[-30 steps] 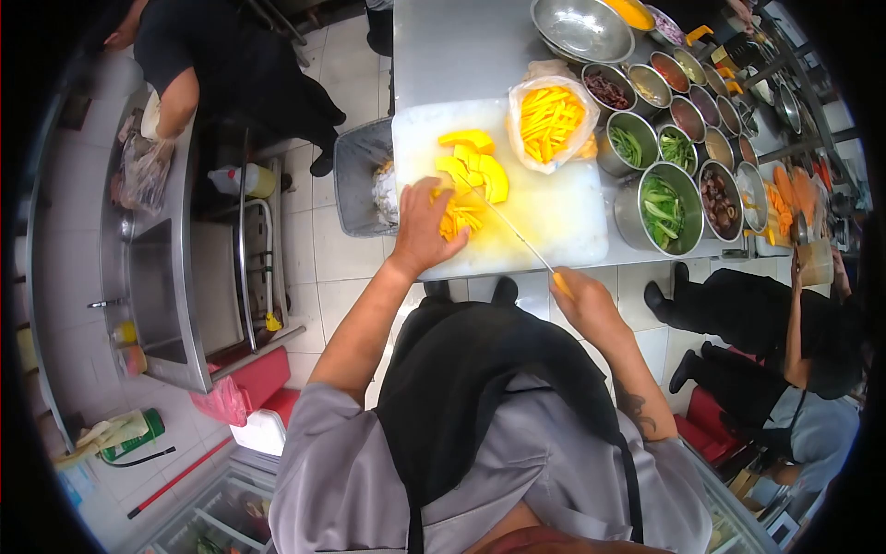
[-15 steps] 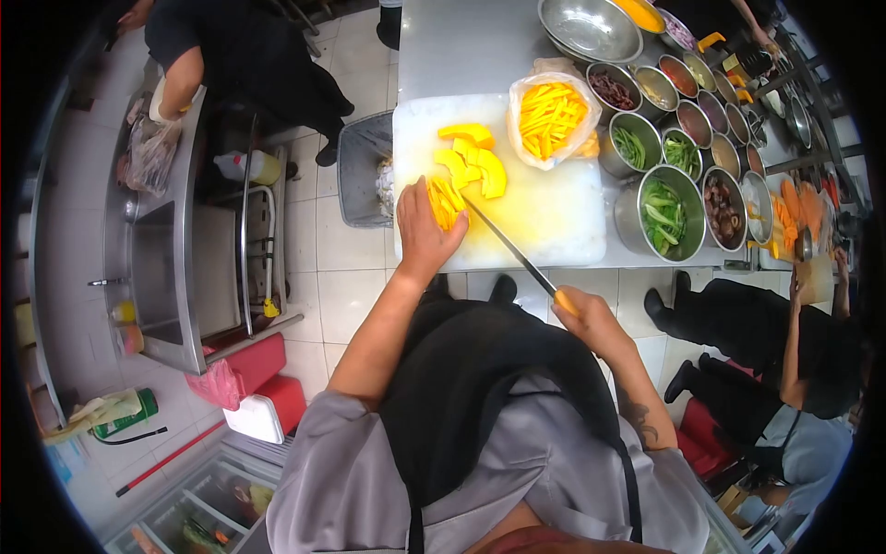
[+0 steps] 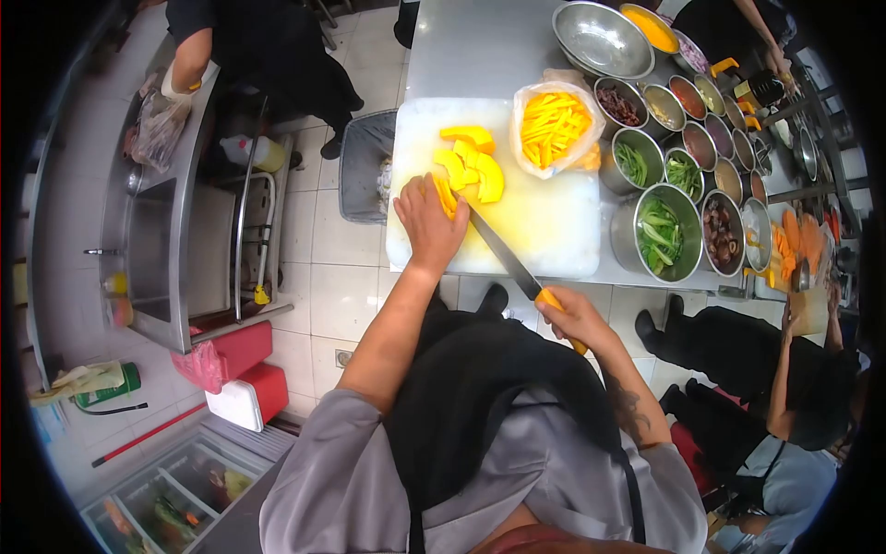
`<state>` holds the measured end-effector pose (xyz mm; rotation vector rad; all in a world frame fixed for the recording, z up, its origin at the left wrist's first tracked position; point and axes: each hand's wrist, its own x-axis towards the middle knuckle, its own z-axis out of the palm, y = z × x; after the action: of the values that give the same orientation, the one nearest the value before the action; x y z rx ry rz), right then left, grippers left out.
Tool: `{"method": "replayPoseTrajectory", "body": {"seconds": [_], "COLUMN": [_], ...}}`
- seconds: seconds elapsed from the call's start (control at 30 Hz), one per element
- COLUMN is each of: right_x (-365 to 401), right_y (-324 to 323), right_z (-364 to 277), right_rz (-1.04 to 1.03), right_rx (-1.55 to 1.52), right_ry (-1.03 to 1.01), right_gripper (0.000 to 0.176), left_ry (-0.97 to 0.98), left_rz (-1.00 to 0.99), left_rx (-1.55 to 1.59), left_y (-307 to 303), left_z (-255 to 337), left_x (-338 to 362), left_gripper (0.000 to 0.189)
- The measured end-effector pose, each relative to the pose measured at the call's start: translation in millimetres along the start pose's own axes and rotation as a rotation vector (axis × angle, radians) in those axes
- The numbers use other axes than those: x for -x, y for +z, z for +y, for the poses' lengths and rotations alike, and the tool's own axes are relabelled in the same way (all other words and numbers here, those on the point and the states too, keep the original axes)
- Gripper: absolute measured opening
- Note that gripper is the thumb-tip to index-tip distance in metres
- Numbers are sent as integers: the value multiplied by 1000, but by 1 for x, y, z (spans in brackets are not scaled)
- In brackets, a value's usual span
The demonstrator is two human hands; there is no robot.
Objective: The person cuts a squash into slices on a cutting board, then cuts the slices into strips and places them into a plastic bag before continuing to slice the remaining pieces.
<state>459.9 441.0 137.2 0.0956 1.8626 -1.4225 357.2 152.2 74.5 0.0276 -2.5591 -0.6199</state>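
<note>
Clasping yellow strips (image 3: 445,195) between left hand's (image 3: 430,224) thumb and fingers, seemingly to steady them; gripping knife (image 3: 503,252) by its handle in right hand (image 3: 572,317), tip close beside left thumb. Loose on cutting board (image 3: 552,229): thicker yellow pieces (image 3: 489,180), within easy reach.

Open cutting board (image 3: 554,231) right of the knife (image 3: 503,251), bag (image 3: 546,169) beyond, metal pots (image 3: 624,238) rightward

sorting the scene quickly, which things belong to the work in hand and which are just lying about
In the work:
- left hand, holding yellow pieces
- right hand, holding the knife
- cutting board
- likely the bag of yellow strips

Apparently just about:
- metal bowl
- pot of greens
- jug
</note>
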Motion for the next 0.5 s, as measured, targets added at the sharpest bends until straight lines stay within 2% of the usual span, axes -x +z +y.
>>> {"method": "replayPoseTrajectory", "body": {"seconds": [0.03, 0.13, 0.23, 0.5], "right_x": [-7, -27, -39, -57], "right_y": [-1, -6, -9, 1], "right_z": [3, 13, 16, 11], "right_rz": [-21, -157, -213, -294], "right_rx": [-20, -204, -264, -322], "right_ry": [13, 9, 18, 1], "right_gripper": [23, 23, 24, 25], "left_ry": [1, 73, 48, 15], "left_rz": [14, 9, -11, 20], "left_rx": [-44, 92, 175, 104], "left_y": [-1, 4, 6, 4], "left_z": [4, -5, -6, 0], "left_x": [-2, -4, -2, 1], "left_gripper": [64, 61, 57, 48]}}
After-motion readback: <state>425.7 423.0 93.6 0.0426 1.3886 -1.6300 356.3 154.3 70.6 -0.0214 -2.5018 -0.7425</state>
